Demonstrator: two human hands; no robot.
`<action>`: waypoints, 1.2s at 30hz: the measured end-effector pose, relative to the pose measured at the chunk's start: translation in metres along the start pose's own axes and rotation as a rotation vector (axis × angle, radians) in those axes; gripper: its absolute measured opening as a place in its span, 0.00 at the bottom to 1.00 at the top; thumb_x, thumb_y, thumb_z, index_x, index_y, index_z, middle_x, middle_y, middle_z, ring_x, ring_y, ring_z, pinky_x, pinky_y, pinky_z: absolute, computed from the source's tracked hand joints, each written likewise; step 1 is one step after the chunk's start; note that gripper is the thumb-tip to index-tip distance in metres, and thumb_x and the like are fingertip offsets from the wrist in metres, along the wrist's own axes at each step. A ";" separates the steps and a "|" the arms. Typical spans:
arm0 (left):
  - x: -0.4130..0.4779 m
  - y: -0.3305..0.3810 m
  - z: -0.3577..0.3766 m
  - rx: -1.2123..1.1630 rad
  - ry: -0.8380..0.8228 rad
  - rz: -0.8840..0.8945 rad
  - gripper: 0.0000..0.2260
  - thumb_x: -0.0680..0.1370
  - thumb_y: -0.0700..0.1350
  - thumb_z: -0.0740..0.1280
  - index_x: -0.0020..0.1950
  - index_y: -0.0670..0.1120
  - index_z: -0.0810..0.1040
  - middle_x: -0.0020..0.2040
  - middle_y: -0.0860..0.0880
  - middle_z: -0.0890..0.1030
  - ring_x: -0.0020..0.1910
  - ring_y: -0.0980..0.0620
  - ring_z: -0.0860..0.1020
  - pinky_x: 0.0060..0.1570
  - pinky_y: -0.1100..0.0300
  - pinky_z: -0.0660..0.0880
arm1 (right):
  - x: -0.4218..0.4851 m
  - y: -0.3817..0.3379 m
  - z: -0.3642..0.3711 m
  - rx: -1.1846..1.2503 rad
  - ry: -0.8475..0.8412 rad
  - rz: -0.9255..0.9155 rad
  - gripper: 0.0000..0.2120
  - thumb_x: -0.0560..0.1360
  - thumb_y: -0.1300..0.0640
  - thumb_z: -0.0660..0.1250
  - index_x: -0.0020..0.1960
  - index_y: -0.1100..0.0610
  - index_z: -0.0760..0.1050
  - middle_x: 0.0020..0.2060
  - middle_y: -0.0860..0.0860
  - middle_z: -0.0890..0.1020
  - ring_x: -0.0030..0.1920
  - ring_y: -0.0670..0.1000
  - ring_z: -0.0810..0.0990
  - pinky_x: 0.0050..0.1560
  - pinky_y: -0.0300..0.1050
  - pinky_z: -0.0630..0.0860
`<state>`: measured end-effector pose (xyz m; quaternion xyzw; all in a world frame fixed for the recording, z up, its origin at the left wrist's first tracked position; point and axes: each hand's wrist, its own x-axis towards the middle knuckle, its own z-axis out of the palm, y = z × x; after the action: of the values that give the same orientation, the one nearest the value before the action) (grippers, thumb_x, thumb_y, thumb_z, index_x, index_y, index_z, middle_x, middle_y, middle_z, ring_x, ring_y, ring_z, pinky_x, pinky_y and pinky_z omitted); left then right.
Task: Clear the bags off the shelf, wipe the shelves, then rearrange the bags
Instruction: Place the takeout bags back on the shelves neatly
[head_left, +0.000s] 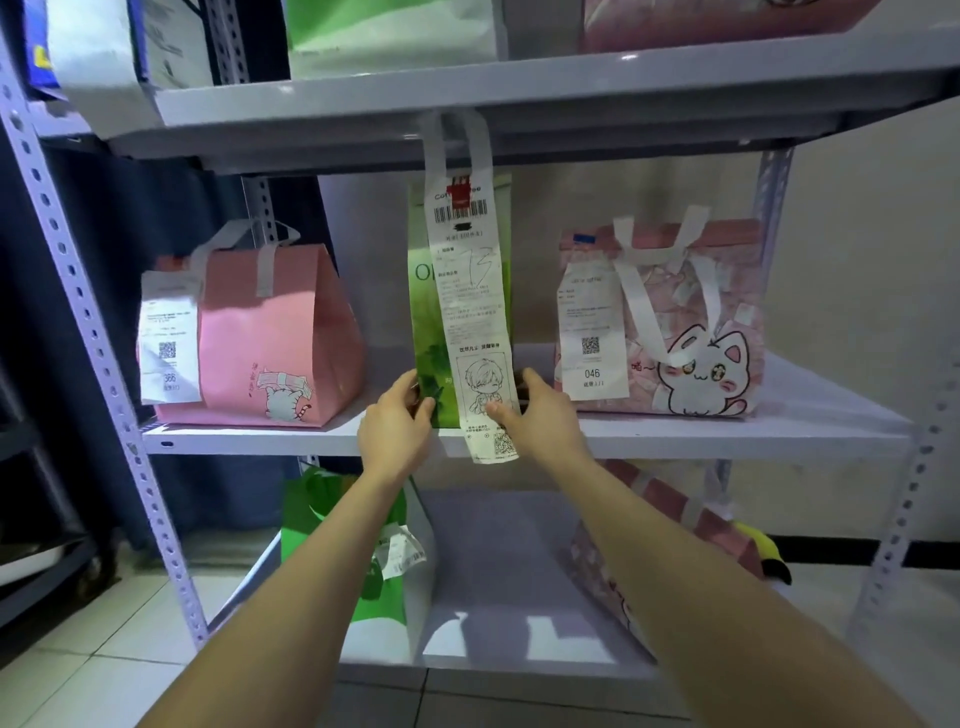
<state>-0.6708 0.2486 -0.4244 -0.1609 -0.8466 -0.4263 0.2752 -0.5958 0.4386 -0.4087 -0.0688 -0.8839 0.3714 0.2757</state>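
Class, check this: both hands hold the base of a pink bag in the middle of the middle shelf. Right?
No: it is green, not pink. The head view shows the left hand and right hand holding the base of the green bag in the middle of the middle shelf.

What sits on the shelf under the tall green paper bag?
A green bag at left, a pink patterned bag tilted at right, bare white lower shelf between. The forearms cover part of each bag.
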 end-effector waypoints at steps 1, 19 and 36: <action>-0.001 -0.002 0.001 0.002 0.002 0.006 0.17 0.83 0.45 0.71 0.72 0.56 0.79 0.62 0.51 0.88 0.62 0.45 0.85 0.60 0.47 0.81 | 0.000 0.002 0.001 0.006 -0.001 -0.010 0.18 0.79 0.47 0.74 0.65 0.52 0.74 0.62 0.48 0.85 0.60 0.53 0.84 0.56 0.48 0.80; -0.033 0.008 -0.022 -0.145 -0.123 0.053 0.25 0.81 0.35 0.69 0.77 0.49 0.73 0.68 0.49 0.81 0.63 0.51 0.81 0.65 0.52 0.80 | -0.046 0.018 -0.019 0.146 0.109 -0.069 0.14 0.80 0.55 0.69 0.65 0.52 0.76 0.59 0.47 0.84 0.58 0.46 0.82 0.60 0.50 0.82; -0.160 -0.016 0.086 -0.038 -0.489 0.018 0.15 0.80 0.36 0.70 0.66 0.45 0.82 0.55 0.48 0.85 0.52 0.48 0.84 0.60 0.51 0.82 | -0.194 0.204 -0.013 0.027 0.114 0.301 0.05 0.78 0.57 0.68 0.48 0.48 0.75 0.41 0.45 0.82 0.42 0.50 0.81 0.42 0.50 0.79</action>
<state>-0.5801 0.3031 -0.5726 -0.2720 -0.8784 -0.3880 0.0629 -0.4432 0.5287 -0.6274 -0.2178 -0.8414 0.4160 0.2674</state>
